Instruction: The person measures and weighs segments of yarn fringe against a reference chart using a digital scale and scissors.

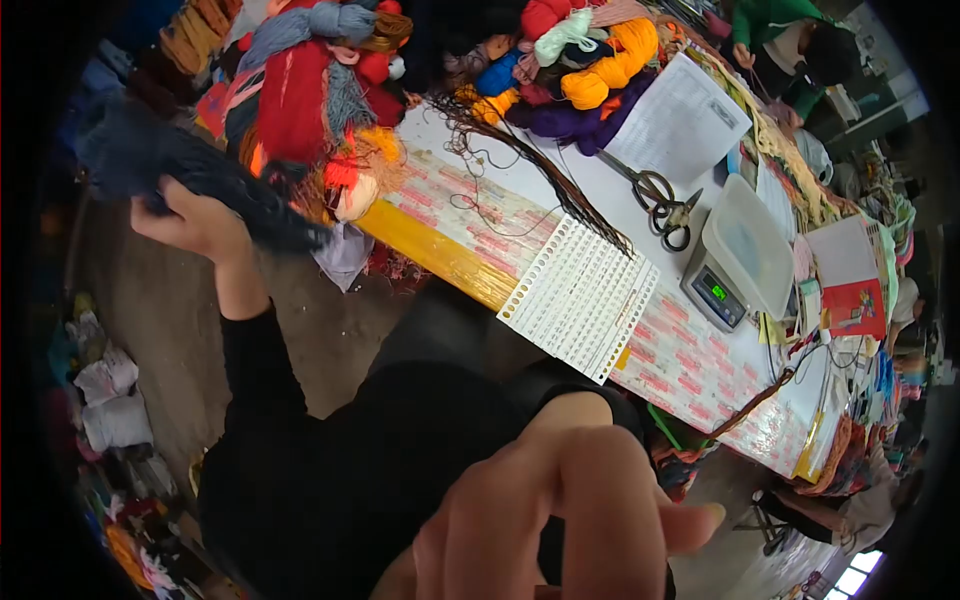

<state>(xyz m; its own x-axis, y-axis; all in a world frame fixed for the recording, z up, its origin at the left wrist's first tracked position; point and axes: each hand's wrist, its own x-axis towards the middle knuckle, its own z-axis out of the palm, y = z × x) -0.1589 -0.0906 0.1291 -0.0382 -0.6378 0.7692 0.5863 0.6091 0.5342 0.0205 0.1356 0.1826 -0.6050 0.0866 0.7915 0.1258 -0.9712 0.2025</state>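
At the left, my left hand [195,220] is closed around a dark navy yarn hank [215,170], held out past the table's edge and partly blurred. My right hand [560,490] looms large, close to the camera. Its fingers are bent and run out of the bottom of the picture, with the thumb standing apart; I see nothing in it. Beyond it a white printed card with punched edges [580,295] hangs over the table's yellow edge. Dark yarn strands [535,155] trail onto this card.
On the table [670,365] lie scissors [665,205], a printed sheet [685,115] and a scale [715,295] carrying a clear plastic tray [745,245]. Colourful yarn piles [300,100] crowd the far side. A person in green [775,40] is at the upper right.
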